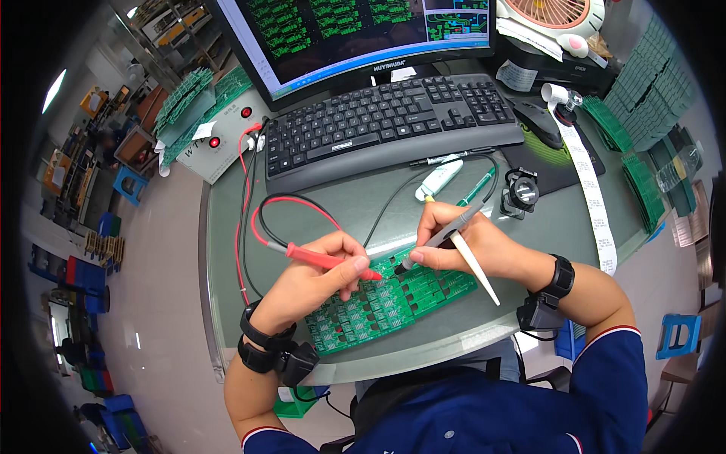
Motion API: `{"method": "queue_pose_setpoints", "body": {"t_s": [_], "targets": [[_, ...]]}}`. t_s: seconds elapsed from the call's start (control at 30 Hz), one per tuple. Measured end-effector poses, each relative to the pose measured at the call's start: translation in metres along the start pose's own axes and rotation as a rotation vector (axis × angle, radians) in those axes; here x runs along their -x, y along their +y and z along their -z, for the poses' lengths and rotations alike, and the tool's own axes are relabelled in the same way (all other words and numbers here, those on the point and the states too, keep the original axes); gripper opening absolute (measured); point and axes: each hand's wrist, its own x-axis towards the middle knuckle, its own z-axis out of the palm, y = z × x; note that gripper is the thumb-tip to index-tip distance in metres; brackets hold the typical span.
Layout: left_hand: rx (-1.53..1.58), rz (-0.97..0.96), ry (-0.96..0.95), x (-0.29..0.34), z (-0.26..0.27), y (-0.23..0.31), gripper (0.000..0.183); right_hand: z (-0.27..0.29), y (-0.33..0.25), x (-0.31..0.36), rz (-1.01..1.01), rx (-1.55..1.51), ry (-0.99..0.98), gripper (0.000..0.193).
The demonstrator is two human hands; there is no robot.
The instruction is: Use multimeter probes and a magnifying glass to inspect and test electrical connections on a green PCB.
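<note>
My left hand is closed round a red test probe, whose tip reaches down to a green circuit board panel. In my right hand is a grey-and-black test probe, pinched between thumb and fingers, its dark tip close to the board beside the red one. A white pointed stick also sticks out of the right hand toward the front edge. Whether the tips touch the board cannot be made out. The panel lies tilted on the grey-green table, with many small repeated boards on it.
Behind my hands stand a black keyboard and a monitor. A magnifier, white marker, green pen and mouse lie nearby. Probe leads loop at left. A paper strip hangs at right.
</note>
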Motion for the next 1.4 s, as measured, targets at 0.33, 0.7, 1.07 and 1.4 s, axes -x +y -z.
{"method": "queue_pose_setpoints", "body": {"t_s": [0.33, 0.7, 1.07, 1.4], "targets": [[0.041, 0.024, 0.026, -0.0005, 0.0008, -0.001, 0.016, 0.0002, -0.002, 0.0008, -0.036, -0.008, 0.001, 0.024], [0.016, 0.024, 0.063, -0.0011, -0.0005, -0.0004, 0.014, -0.0005, 0.0012, 0.0006, 0.008, 0.004, 0.011, 0.023], [-0.033, 0.013, 0.057, 0.0003, -0.0025, 0.0028, 0.014, 0.0009, 0.0014, 0.0006, -0.016, -0.022, 0.011, 0.024], [-0.047, 0.002, 0.059, 0.001, -0.0025, 0.0015, 0.015, 0.0008, -0.0019, 0.0012, -0.046, -0.043, 0.001, 0.024]]}}
